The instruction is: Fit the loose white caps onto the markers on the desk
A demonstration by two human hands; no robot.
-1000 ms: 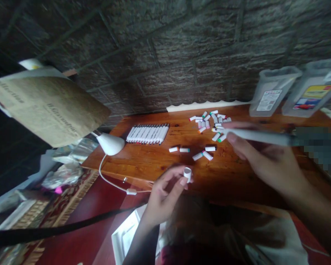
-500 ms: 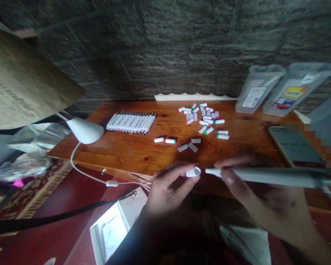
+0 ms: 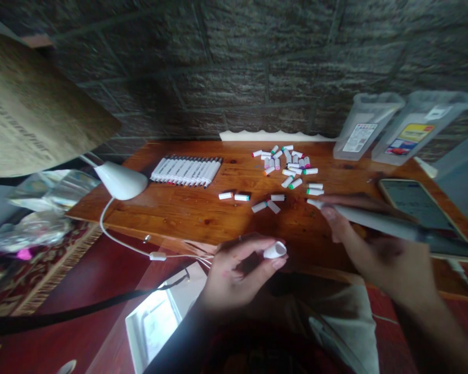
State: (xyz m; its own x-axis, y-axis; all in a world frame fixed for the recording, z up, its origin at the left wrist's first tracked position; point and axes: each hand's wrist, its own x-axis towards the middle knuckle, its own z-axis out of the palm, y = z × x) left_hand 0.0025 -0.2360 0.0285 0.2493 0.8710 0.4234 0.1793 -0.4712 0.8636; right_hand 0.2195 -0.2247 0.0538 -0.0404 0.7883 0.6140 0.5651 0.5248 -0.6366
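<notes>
At the far left of the table [image 3: 113, 221], a white desk lamp [image 3: 120, 180] stands beside a row of white markers [image 3: 186, 171] lying side by side.

The left hand [image 3: 234, 275] is in a narrow pinch, with the thumb and fingertips [image 3: 257, 248] on a white plastic cap [image 3: 276, 250]. The cap is held above the table's front edge, its long axis near level and rising slightly to the right. It is likely light and stiff, and its smooth surface may slip. The best hold is a fingertip grip around its barrel.

Beyond it, loose marker caps [image 3: 286, 169] lie scattered on the table, some with coloured ends.

The right hand [image 3: 378, 254] is closed around a grey rod [image 3: 378, 222], with the thumb and fingers on its forward part. The rod's white tip [image 3: 314, 204] points left and slightly away from the person, toward the cap but not touching it. Its long axis runs down to the right, across a phone [image 3: 413, 200] lying on the table. The rod appears slender, rigid and light; a hold near the tip should give the best control.

Two clear plastic containers [image 3: 393, 127] stand at the right, against the wall.
</notes>
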